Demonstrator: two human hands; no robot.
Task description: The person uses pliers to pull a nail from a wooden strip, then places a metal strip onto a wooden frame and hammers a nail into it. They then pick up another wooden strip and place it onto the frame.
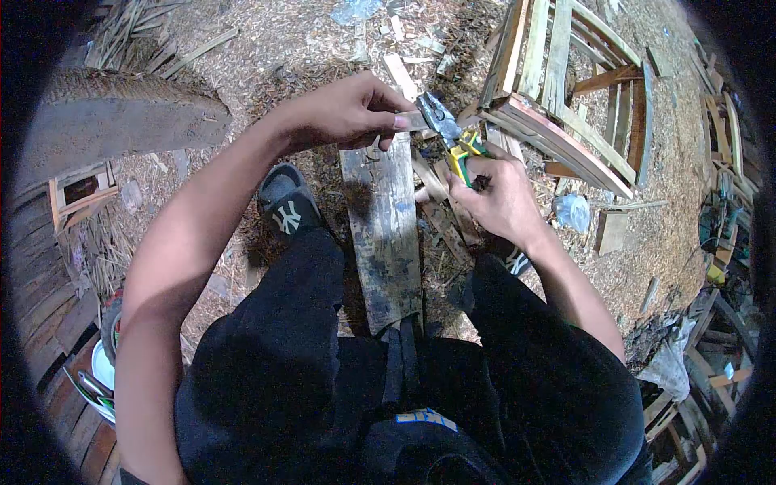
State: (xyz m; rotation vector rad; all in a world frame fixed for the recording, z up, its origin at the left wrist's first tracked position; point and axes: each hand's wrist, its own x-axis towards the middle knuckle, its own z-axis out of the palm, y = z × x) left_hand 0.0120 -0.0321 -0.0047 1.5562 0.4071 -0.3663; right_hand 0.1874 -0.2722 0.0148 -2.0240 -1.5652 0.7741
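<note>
My left hand (356, 111) pinches a small flat piece of wood (413, 121) between thumb and fingers, above a long worn board (384, 234). In my right hand (503, 198) are pliers with yellow and green handles (464, 153). The metal jaws of the pliers point up and left, next to the end of the small wood piece; whether they touch or grip it I cannot tell. The worn board runs between my legs, with dark stains on its surface.
A slatted wooden frame (558, 97) stands at the upper right. A thick curved timber (137, 121) juts in from the left. Wood scraps, a clear plastic bag (571, 212) and a small block (612, 232) lie on the shaving-covered ground. My sandalled foot (289, 202) is left of the board.
</note>
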